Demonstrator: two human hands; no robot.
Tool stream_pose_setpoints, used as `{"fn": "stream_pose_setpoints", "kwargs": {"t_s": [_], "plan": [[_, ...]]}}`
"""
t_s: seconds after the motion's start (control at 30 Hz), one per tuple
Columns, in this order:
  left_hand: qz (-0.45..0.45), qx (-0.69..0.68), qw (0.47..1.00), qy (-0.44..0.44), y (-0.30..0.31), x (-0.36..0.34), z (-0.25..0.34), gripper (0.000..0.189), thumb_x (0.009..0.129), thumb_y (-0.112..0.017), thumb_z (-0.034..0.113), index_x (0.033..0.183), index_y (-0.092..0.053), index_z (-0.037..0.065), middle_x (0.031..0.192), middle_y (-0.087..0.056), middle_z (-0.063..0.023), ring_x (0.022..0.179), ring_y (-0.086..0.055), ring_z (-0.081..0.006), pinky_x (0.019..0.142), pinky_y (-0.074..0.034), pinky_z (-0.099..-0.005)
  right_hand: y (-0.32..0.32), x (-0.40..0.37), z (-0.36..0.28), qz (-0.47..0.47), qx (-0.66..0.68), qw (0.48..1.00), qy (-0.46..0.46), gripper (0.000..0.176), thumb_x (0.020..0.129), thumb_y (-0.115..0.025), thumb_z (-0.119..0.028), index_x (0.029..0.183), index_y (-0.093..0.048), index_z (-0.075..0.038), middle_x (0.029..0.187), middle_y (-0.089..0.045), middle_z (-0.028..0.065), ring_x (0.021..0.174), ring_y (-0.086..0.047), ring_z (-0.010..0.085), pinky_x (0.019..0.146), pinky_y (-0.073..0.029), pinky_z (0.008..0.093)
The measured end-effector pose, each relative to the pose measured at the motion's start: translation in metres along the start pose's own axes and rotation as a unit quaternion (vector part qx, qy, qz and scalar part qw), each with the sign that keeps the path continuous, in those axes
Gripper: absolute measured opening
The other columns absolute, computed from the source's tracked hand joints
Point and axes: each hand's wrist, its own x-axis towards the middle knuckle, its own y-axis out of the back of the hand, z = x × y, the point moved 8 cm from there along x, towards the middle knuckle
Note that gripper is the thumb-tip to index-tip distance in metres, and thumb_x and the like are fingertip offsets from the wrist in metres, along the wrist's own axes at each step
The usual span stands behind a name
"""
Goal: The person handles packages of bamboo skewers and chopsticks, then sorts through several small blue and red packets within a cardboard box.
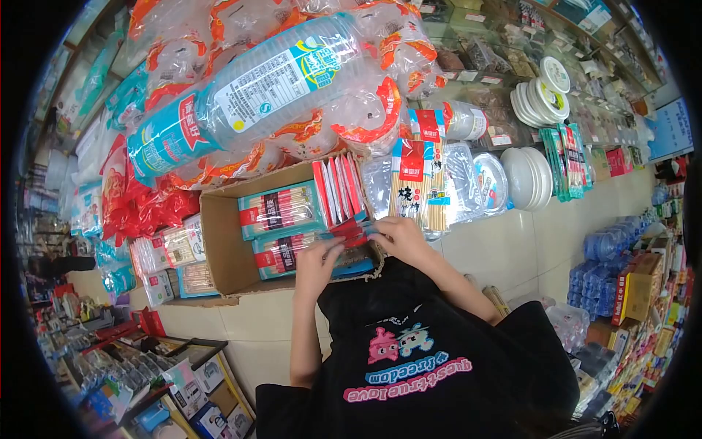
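Over the open cardboard box (pixel 223 249), my left hand (pixel 316 265) and my right hand (pixel 402 240) pinch the two ends of a small red and teal packet (pixel 352 234). The packet lies between them at the box's right part. Inside the box, two teal-edged packs of sticks with red and dark labels, an upper pack (pixel 281 210) and a lower pack (pixel 276 254), lie to the left of my hands. Red and white packets (pixel 340 189) stand in the box's upper right corner. Just beyond my right hand, a pack of skewers (pixel 408 183) lies outside the box.
Large bags of plastic cups (pixel 248 99) fill the area behind the box. Stacked white lids (pixel 537 102), white bowls (pixel 526 178) and foil trays (pixel 461 175) sit to the right. Red plastic bags (pixel 146 186) and more stick packs (pixel 179 245) are at the left.
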Motion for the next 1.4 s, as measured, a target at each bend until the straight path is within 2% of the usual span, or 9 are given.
{"fn": "stream_pose_setpoints", "kwargs": {"t_s": [0.1,0.2,0.4,0.7,0.9,1.0,1.1,1.3,1.4], "plan": [[-0.006,-0.019,0.996,-0.09,0.002,-0.011,0.005,0.029,0.079,-0.062,0.004,0.107,-0.066,0.005,0.099,-0.065,-0.0173,0.093,-0.064,-0.0291,0.08,-0.049,-0.0331,0.007,-0.005,-0.003,-0.002,0.147,0.989,0.027,0.013,0.075,-0.063,-0.002,0.088,-0.065,-0.003,0.09,-0.066,0.0126,0.083,-0.065,0.0294,0.072,-0.052,0.0346],[-0.041,-0.051,0.996,-0.066,-0.002,-0.017,0.002,0.035,0.075,-0.063,0.0,0.11,-0.065,0.006,0.112,-0.061,-0.0157,0.105,-0.06,-0.0287,0.088,-0.046,-0.0329,0.002,-0.011,0.003,-0.006,0.193,0.981,0.03,0.02,0.072,-0.062,0.004,0.09,-0.066,-0.005,0.1,-0.067,0.0103,0.09,-0.065,0.0268,0.078,-0.052,0.0328],[-0.031,-0.056,0.995,-0.083,-0.005,-0.016,0.0,0.038,0.069,-0.062,-0.005,0.106,-0.066,0.003,0.109,-0.063,-0.015,0.102,-0.061,-0.0263,0.088,-0.047,-0.0337,0.001,-0.013,0.002,-0.014,0.191,0.981,0.036,0.018,0.072,-0.06,0.005,0.087,-0.066,-0.004,0.106,-0.065,0.0104,0.093,-0.064,0.0275,0.079,-0.051,0.0326],[-0.007,0.042,0.996,-0.079,-0.018,-0.011,0.004,0.032,0.069,-0.061,-0.007,0.098,-0.068,0.003,0.102,-0.064,-0.0171,0.097,-0.063,-0.0293,0.085,-0.048,-0.0334,-0.006,-0.017,0.009,-0.034,0.169,0.984,0.032,0.015,0.072,-0.06,0.005,0.084,-0.063,-0.002,0.096,-0.064,0.0113,0.097,-0.061,0.0298,0.082,-0.049,0.0352],[-0.011,0.06,0.996,-0.063,-0.018,-0.01,0.007,0.045,0.067,-0.058,-0.009,0.109,-0.064,0.006,0.102,-0.063,-0.0181,0.096,-0.062,-0.0318,0.082,-0.049,-0.0352,-0.008,-0.016,0.013,-0.049,0.188,0.981,0.017,0.015,0.072,-0.058,0.005,0.084,-0.062,-0.003,0.093,-0.064,0.0115,0.097,-0.061,0.0306,0.083,-0.048,0.0362],[-0.015,0.105,0.989,-0.103,-0.022,-0.014,0.021,0.06,0.061,-0.054,-0.013,0.115,-0.062,0.011,0.102,-0.063,-0.0176,0.092,-0.061,-0.0346,0.08,-0.05,-0.0392,-0.007,-0.015,0.012,-0.04,0.186,0.981,0.039,0.013,0.072,-0.057,0.003,0.083,-0.061,-0.003,0.097,-0.062,0.0143,0.09,-0.061,0.0331,0.079,-0.049,0.0366],[-0.002,0.122,0.986,-0.115,-0.026,-0.016,0.022,0.061,0.061,-0.055,-0.013,0.116,-0.062,0.012,0.102,-0.062,-0.0167,0.091,-0.061,-0.0343,0.079,-0.05,-0.0389,-0.006,-0.015,0.014,-0.026,0.189,0.981,0.036,0.013,0.072,-0.057,0.004,0.083,-0.06,-0.003,0.096,-0.062,0.014,0.089,-0.061,0.0325,0.077,-0.049,0.036],[0.006,0.101,0.989,-0.11,-0.026,-0.012,0.021,0.051,0.065,-0.059,-0.007,0.113,-0.064,0.011,0.1,-0.062,-0.0151,0.09,-0.062,-0.0334,0.077,-0.05,-0.0385,0.004,-0.015,0.01,0.009,0.183,0.982,0.036,0.013,0.076,-0.057,0.002,0.087,-0.062,-0.003,0.091,-0.063,0.0133,0.082,-0.062,0.0305,0.072,-0.05,0.0355],[0.01,0.088,0.989,-0.117,-0.025,-0.01,0.016,0.044,0.069,-0.062,-0.003,0.111,-0.065,0.01,0.097,-0.062,-0.0148,0.085,-0.062,-0.0328,0.074,-0.05,-0.0383,0.016,-0.022,0.04,0.064,0.119,0.99,-0.048,0.014,0.078,-0.058,0.0,0.09,-0.063,-0.004,0.088,-0.064,0.0126,0.074,-0.063,0.0295,0.065,-0.05,0.035]]}}
